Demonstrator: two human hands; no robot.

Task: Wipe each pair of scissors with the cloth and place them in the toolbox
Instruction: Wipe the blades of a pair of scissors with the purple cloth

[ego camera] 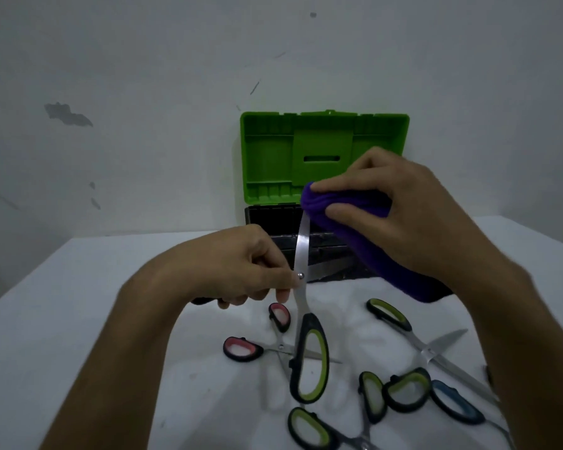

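1. Forearms fill the foreground, reaching over loose scissors (400, 389) scattered on a white tabletop (88, 303).
2. Left hand (241, 264) pinches an opened pair (303, 306) at its pivot, one blade raised, its green-and-black handle hanging just above the tabletop.
3. Right hand (400, 209) is closed around a folded purple cloth (335, 228), which wraps the raised blade's tip.
4. Toolbox (322, 190) stands open behind the hands, green lid up against the wall (143, 76); whether anything lies inside cannot be told.
5. Risk, as judged: the blades gape, so a stroke toward the edge could cut the cloth or the fingers behind it.
6. Risk, as judged: a grip at the pivot alone lets the loose handle swing, which could snap the blades together or knock the pink-handled pair (260, 345) below.
7. Several pairs lie overlapped at lower right; lifting one may drag its neighbours.
8. Room: dim light, a scuffed, stained grey wall, and a tabletop bare except for these things.
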